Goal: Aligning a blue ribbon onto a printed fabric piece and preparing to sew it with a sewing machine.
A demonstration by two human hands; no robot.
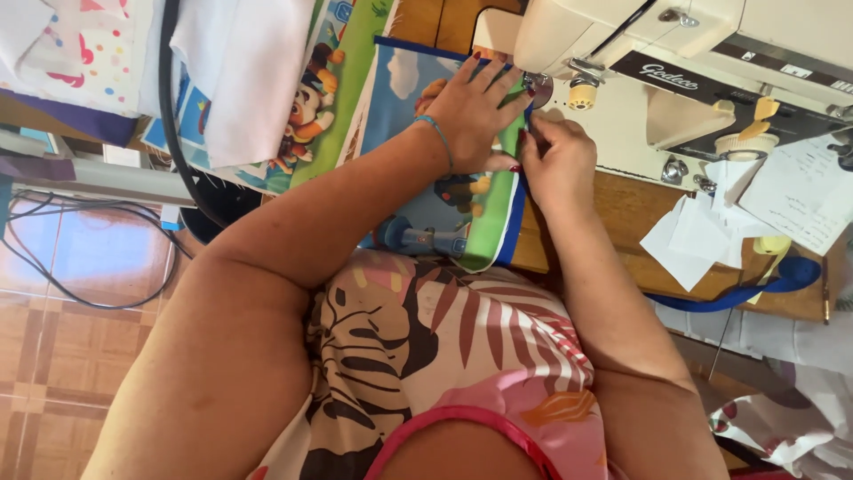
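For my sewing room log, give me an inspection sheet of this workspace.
Surface: wooden table, partly covered.
Job's things: cartoon-print fabric with blue edging at the cream sewing machine.
Clutter: paper slips, blue tape, folded fabrics.
Hands: left hand flat on the fabric; right hand pinching its edge.
Cables: black cables over the floor.
Surroundings: tiled floor.

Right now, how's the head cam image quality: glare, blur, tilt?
Head view: even daylight, with the sewing machine top bright but not blown out; soft shadows lie under the left hand and right hand on the cartoon-print fabric; hands fairly sharp, the near arms and patterned top softer; the frame is rolled, so the wooden table edge runs slanted.
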